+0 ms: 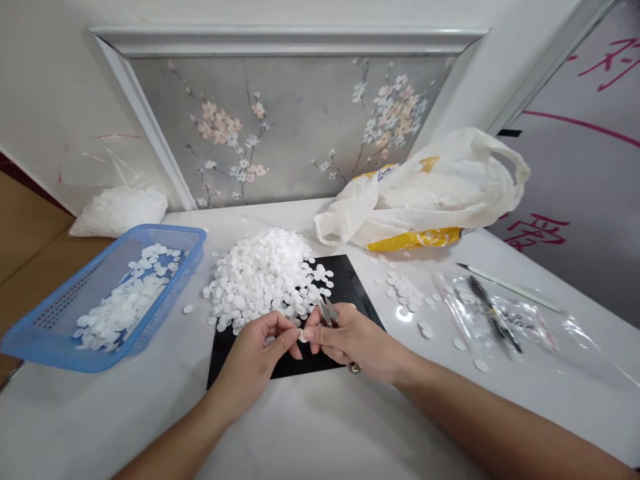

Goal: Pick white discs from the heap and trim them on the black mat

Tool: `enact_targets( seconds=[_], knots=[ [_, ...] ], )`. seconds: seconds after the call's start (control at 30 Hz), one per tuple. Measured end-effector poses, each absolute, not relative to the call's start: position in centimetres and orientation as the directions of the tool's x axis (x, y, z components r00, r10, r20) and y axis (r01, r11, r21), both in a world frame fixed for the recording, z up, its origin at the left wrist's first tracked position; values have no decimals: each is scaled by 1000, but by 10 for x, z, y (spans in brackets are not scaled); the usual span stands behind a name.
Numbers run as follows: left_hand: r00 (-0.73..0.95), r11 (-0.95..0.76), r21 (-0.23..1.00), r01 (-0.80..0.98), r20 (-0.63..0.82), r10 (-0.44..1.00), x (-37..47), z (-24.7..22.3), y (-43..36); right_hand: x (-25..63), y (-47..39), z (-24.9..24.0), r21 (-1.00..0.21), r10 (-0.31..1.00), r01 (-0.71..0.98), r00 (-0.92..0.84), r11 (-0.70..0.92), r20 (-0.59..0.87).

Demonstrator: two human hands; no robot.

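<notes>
White disc (302, 337) between my hands, above the black board (303, 365). Left hand (257, 357): thumb and forefinger pinched on the disc. Right hand (355, 340): fingertips closed at its other edge, snips (327, 313) also gripped, blades showing above the fingers. Pile (260, 273) of like discs lies just beyond. Blue basket (37, 350), to the left: loose white discs. Clear bag (120, 210) behind it: white pieces. Carrier bag (420, 227): white contents, partly hidden.
</notes>
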State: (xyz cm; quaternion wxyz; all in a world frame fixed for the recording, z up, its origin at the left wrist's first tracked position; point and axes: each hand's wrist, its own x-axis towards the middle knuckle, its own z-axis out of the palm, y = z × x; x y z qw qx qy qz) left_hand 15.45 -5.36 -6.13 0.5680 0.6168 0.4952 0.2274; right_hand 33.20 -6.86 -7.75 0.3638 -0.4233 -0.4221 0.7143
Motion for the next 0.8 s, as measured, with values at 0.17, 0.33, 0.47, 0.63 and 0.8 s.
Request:
enact_targets(
  seconds=[0.17,0.33,0.47,0.63,0.8],
  knots=[
    [431,338,921,192,-389,814,154,-62,-52,334,-67,-78,-867,863,-247,-392,-432,-318],
    [423,424,900,98,-423,801,152,-62,-51,335,-66,-75,-847,850,-257,-396,-466,-348],
    [429,438,895,80,-428,796,150,-62,-50,335,-66,-75,-848,848,-248,-394,-469,-354],
    [433,437,897,73,-423,796,149,-64,-50,335,-66,-74,-846,853,-251,-375,-470,-362],
    [428,443,894,68,-427,796,147,-65,-51,336,-66,-75,-869,875,-233,-335,-436,-349]
  ],
)
